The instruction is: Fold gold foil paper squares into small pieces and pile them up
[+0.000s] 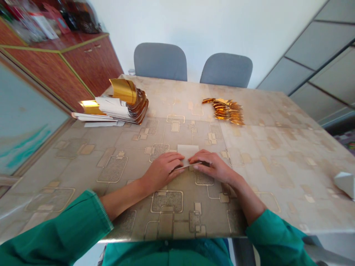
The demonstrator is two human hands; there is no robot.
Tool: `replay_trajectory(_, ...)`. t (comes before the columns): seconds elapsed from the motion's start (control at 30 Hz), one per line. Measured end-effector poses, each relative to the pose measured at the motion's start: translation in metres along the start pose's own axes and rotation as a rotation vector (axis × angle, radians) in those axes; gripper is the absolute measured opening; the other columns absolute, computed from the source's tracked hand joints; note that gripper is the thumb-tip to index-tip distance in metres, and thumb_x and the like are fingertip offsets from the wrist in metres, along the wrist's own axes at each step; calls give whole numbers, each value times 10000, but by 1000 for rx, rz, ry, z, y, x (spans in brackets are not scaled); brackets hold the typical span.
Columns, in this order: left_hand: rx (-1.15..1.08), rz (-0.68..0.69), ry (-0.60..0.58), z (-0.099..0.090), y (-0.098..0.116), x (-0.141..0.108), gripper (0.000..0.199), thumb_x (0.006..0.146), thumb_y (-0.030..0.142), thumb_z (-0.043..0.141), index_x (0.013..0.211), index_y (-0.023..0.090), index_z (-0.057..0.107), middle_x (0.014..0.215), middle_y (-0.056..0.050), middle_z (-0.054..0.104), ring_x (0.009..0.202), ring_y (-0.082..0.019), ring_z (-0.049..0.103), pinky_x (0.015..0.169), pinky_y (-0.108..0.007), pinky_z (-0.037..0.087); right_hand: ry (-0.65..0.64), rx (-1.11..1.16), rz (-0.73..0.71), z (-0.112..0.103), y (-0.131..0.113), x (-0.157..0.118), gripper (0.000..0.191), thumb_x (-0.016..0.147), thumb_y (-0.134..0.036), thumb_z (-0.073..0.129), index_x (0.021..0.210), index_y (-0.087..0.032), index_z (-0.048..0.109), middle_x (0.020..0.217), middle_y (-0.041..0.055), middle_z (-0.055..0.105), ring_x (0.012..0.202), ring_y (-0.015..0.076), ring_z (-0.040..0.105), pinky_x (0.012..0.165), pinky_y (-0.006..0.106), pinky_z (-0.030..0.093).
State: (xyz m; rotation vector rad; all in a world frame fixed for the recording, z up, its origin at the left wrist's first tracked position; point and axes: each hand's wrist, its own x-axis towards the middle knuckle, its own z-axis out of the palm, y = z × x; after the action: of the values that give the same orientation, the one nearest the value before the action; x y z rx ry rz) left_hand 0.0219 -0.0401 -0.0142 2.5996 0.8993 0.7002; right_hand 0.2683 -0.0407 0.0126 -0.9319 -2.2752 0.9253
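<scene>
On the patterned table (277,155), gold paper pieces (226,111) and a curled gold-and-white stack (122,105) lie well ahead; the left hand (162,170) and right hand (210,166), palms down, hold a white paper (188,154) between them.

Nothing legible anywhere in view. At the upper left of the frame, on top of the wooden cabinet (91,62), a white and red package (44,26) with printed markings too small and blurred to read. Likewise no readable print on the white paper sheet (188,153) at lower centre.
</scene>
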Motion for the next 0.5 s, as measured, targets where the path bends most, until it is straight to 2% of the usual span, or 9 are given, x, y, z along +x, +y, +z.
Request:
replay_trajectory(0.13, -53, -172, 22, 0, 3, 1, 339, 937, 322, 593, 1229, 152, 567, 1191, -119, 679, 1113, -255, 633, 986, -441, 515, 171, -96, 191, 4, 4, 4, 285, 978, -328, 504, 763, -200, 641, 697, 4, 622, 704, 150, 541, 702, 281, 420)
replay_trajectory(0.23, -112, -241, 18, -2, 8, 0, 508, 913, 315, 612, 1369, 170, 442, 1281, -126, 638, 1122, -259, 633, 973, -440, 523, 210, -117, 262, 6, 6, 4, 287, 954, -323, 521, 722, -194, 629, 676, 1, 606, 689, 148, 531, 671, 272, 397)
replay_trajectory(0.4, -188, -231, 6, -4, 14, -4, 551, 948, 247, 530, 1457, 217, 324, 1363, -111, 593, 1134, -223, 646, 974, -392, 529, 172, -48, 381, 7, 0, 2, 278, 940, -325, 514, 728, -197, 640, 680, -14, 629, 632, 132, 536, 585, 247, 363)
replay_trajectory(0.5, -149, -215, 28, -1, 14, -5, 492, 957, 208, 508, 1429, 200, 368, 1346, -115, 590, 1172, -219, 623, 997, -391, 526, 212, -80, 421, 10, -1, 4, 276, 929, -303, 529, 687, -201, 614, 632, -27, 606, 589, 123, 519, 555, 245, 338)
